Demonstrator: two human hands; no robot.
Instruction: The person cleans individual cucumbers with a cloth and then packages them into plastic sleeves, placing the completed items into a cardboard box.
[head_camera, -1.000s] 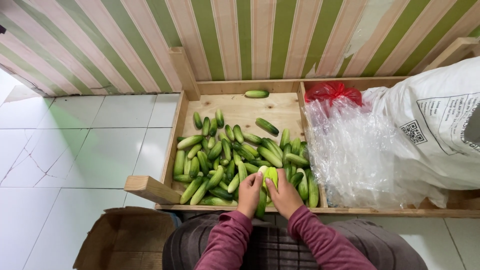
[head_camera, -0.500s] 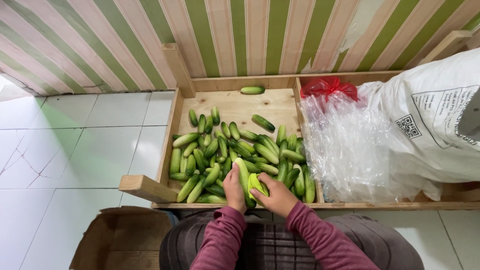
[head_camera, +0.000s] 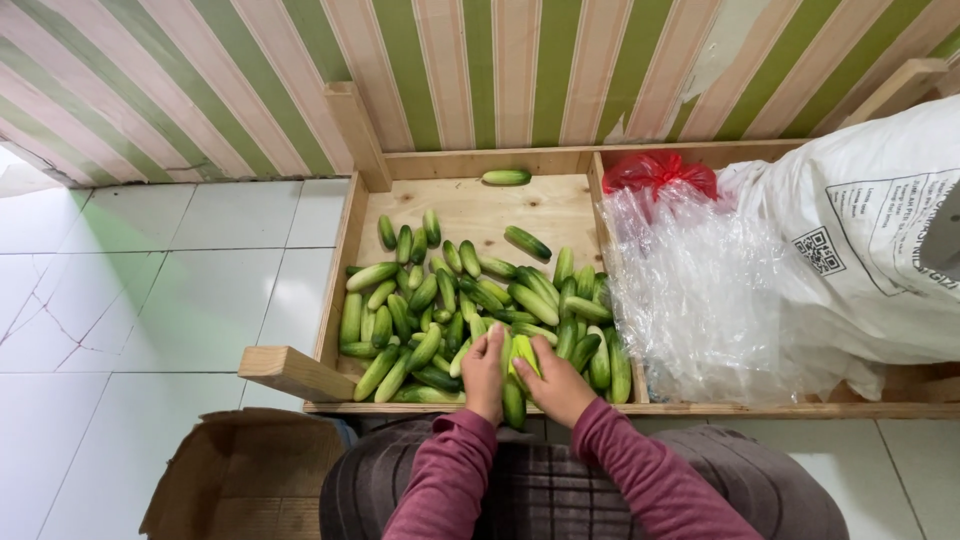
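Observation:
A wooden crate (head_camera: 335, 290) on the floor holds a heap of small green cucumbers (head_camera: 440, 300). My left hand (head_camera: 485, 375) and my right hand (head_camera: 555, 385) are side by side at the crate's near edge, both closed around a few pale green cucumbers (head_camera: 520, 355) that stick up between them. A single cucumber (head_camera: 506, 177) lies apart at the far wall of the crate and another (head_camera: 527, 242) lies loose in the middle. Both sleeves are maroon.
A second compartment to the right holds crumpled clear plastic bags (head_camera: 700, 290), a red bag (head_camera: 658, 172) and a large white sack (head_camera: 870, 240). An open cardboard box (head_camera: 240, 480) sits at lower left on white floor tiles. A striped wall rises behind.
My hands slid slightly left and drew closer together, gathering the cucumbers they hold upright at the crate's near edge.

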